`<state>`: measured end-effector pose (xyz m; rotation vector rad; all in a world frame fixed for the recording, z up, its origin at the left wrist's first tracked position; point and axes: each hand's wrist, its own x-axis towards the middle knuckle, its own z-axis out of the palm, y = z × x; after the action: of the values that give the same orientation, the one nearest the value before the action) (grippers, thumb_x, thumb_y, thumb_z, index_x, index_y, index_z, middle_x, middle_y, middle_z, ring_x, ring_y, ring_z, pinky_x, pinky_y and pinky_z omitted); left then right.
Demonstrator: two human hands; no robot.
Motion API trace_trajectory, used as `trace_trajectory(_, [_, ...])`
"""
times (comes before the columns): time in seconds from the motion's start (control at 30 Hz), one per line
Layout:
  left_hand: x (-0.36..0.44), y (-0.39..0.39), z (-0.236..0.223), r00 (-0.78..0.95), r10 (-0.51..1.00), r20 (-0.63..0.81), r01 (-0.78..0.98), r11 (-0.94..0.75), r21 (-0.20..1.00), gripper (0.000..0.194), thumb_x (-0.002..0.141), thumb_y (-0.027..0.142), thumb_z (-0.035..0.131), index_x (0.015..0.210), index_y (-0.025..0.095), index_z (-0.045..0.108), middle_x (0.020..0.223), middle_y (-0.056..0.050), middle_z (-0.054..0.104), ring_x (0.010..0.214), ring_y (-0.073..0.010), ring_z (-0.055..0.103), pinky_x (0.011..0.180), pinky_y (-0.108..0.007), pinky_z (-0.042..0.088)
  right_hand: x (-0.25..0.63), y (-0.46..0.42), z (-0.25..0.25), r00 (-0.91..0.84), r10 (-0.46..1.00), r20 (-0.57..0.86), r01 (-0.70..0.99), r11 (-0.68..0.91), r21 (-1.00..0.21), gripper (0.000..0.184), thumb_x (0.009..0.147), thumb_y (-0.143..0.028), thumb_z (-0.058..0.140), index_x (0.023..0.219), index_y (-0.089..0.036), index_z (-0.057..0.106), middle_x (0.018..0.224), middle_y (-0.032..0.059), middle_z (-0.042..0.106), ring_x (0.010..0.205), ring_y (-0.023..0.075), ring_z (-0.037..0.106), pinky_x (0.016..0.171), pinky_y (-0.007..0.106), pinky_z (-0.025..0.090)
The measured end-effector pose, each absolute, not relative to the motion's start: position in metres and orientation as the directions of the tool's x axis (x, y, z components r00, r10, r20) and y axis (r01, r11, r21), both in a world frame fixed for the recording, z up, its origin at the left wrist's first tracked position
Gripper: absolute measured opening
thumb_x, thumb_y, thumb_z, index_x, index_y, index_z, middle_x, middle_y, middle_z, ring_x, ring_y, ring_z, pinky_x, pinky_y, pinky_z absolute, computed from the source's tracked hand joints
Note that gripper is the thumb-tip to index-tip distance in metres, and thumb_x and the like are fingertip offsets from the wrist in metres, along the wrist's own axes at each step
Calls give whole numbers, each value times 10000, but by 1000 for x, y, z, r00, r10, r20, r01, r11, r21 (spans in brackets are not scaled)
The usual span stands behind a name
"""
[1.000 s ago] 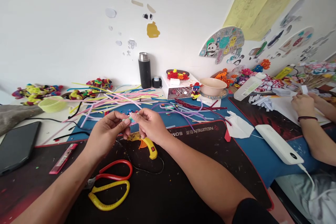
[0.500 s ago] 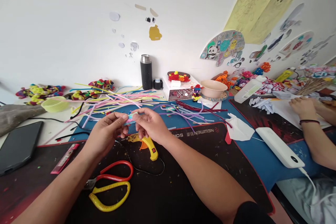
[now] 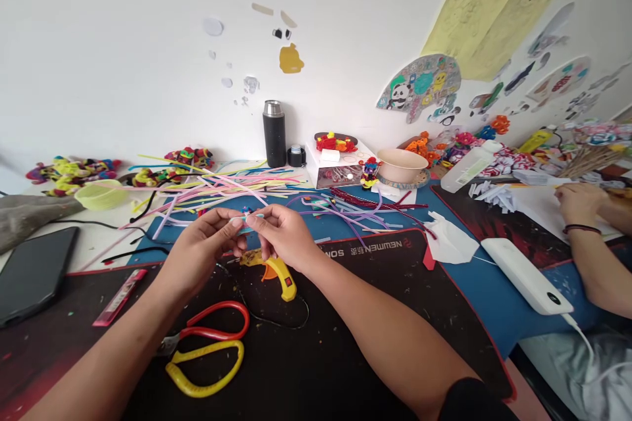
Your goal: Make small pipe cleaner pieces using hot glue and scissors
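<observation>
Between my left hand (image 3: 210, 235) and my right hand (image 3: 281, 230) is a small light-blue strip (image 3: 241, 222), pinched by the fingertips of both. Its kind is too small to tell, and the fingers hide much of it. A dark blue bit shows just above it. Under my hands lies a yellow glue gun (image 3: 284, 279) with an orange trigger, its front end partly covered by my fingers. Nearer to me, scissors (image 3: 207, 355) with one red and one yellow handle rest on the black mat (image 3: 316, 342), beside my left forearm.
Pastel pipe cleaners (image 3: 232, 184) are heaped behind my hands. A black flask (image 3: 274, 135) stands by the wall. At left lie a phone (image 3: 37, 276) and a pink narrow pack (image 3: 120, 298). On the right are a white power bank (image 3: 526, 276) and another person's hand (image 3: 582, 200).
The light-blue strip has turned between my fingers and now shows a narrower side. Both hands keep their pinch in nearly the same place. The other person's hand has shifted slightly right.
</observation>
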<state>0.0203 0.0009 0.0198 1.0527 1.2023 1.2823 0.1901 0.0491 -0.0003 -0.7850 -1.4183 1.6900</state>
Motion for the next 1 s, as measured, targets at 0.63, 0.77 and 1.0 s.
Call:
trace_trajectory(0.63, [21, 2, 16, -71, 997, -40, -80, 35, 996, 489, 739, 582, 902, 1022, 211, 758, 885, -55, 779, 703, -212, 726, 668, -337, 616, 186, 47, 1, -487, 872, -40, -244, -180, -953, 534, 773, -672, 826, 904, -233, 554, 483, -134, 467, 362, 97, 504, 363, 206, 322])
trace_trajectory(0.77, [22, 0, 21, -57, 997, 51, 67, -47, 997, 606, 704, 616, 908, 1123, 226, 708, 839, -39, 766, 722, -235, 721, 701, -366, 619, 188, 47, 5, -472, 881, -47, -212, -165, -963, 548, 791, -707, 793, 872, -234, 529, 490, -131, 460, 366, 94, 496, 374, 214, 329])
trace_trajectory(1.0, [22, -3, 27, -118, 986, 114, 168, -93, 981, 535, 721, 643, 880, 1008, 237, 685, 666, -5, 711, 639, -239, 695, 624, -346, 579, 189, 47, 5, -513, 858, -14, -153, -107, -982, 546, 857, -746, 712, 911, -232, 535, 536, -103, 536, 387, 96, 532, 394, 217, 356])
